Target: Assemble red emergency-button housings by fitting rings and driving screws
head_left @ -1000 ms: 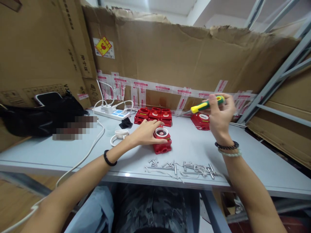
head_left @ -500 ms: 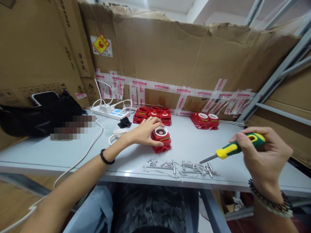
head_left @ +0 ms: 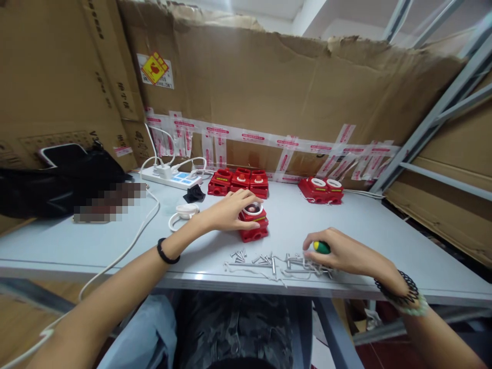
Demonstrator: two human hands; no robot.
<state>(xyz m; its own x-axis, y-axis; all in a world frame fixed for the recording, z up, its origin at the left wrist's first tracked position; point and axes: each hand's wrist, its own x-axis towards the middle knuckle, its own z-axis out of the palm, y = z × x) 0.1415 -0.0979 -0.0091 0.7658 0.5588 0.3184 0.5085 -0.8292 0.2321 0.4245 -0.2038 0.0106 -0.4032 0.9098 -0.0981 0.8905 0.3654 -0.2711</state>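
My left hand [head_left: 235,212] grips a red box with a white ring [head_left: 259,226] on its top; the fingers reach over the top and the thumb lies along the front. In my right hand [head_left: 344,252] is a screwdriver [head_left: 322,247], low over the front right of the table; only part of its green and yellow handle shows and the shaft is hidden. Just below and left of this hand lie metal rods with white strings [head_left: 273,265], some partly covered by it. Loose screws [head_left: 265,258] are scattered between the rods and the red box.
Several red boxes [head_left: 219,185] stand at the back, with a pair of ringed ones [head_left: 322,190] further right. A white power strip [head_left: 171,177], a cable [head_left: 144,233], a black cloth-like piece [head_left: 194,193] and a black bag [head_left: 77,179] lie left. Cardboard [head_left: 249,82] walls the back.
My right hand has moved left and down with the screwdriver, from the right side to beside the metal rods, and has turned over. My left hand stays on the red box.
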